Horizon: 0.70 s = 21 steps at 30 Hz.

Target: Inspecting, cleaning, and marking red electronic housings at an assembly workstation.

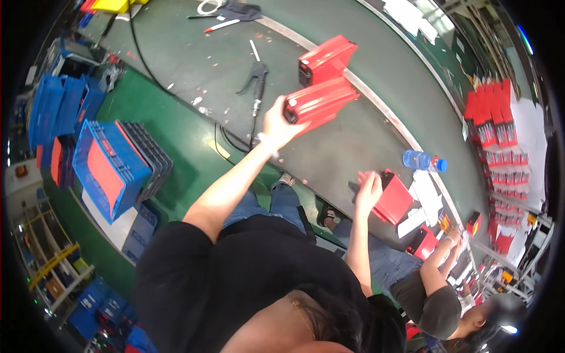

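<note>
My left hand grips the near end of a shiny red casing with a black end piece, tilted over the bench. Right behind it is a second red casing of similar shape, at the metal strip. The two overlap in view, so whether they touch I cannot tell. Over the bench's near side, my right hand has its fingers stretched and apart, with nothing seen in them. Close to its right sits another red casing with a dark opening. An air blow gun lies beyond my left hand.
A water bottle lies near white papers on the right. A co-worker's hands are at the bench by a red casing. Blue crates stand at left. Red-and-white marker and a hanging black cable are further off.
</note>
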Motion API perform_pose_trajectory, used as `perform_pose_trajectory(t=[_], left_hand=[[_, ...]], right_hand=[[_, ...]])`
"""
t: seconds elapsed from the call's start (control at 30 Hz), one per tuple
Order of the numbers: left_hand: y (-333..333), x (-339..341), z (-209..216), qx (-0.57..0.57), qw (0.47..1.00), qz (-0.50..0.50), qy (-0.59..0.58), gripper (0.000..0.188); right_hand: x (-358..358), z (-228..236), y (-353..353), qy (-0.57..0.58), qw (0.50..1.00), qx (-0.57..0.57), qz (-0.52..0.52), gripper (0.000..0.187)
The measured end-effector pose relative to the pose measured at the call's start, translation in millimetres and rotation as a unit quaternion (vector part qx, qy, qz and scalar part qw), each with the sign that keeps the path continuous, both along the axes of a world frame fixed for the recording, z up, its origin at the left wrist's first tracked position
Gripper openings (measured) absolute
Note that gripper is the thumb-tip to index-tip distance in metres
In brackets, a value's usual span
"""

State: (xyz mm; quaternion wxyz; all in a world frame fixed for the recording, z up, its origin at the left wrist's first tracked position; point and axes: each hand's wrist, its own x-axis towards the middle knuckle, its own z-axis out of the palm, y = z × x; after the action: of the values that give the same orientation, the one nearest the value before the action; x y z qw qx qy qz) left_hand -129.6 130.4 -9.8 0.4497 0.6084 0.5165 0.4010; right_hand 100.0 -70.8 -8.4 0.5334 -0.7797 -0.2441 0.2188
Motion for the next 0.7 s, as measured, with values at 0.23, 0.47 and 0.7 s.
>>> perform_pose_trajectory(t=[0.23, 0.47, 0.7], left_hand=[[-78, -192, 61, 0.009, 0.993, 0.115, -0.017, 0.066], [-112, -305, 85, 0.139, 0.963, 0.177, 0.151, 0.057], [-127, -378, 70, 0.156, 0.927, 0.192, 0.283, 0.051]], right_hand=[[-121, -43, 220, -0.121, 0.930, -0.126, 0.325, 0.053], [-211, -104, 318, -0.336, 0.842, -0.272, 0.323, 0.063], [-240, -58, 271, 0.415, 0.850, 0.095, 0.311, 0.035]])
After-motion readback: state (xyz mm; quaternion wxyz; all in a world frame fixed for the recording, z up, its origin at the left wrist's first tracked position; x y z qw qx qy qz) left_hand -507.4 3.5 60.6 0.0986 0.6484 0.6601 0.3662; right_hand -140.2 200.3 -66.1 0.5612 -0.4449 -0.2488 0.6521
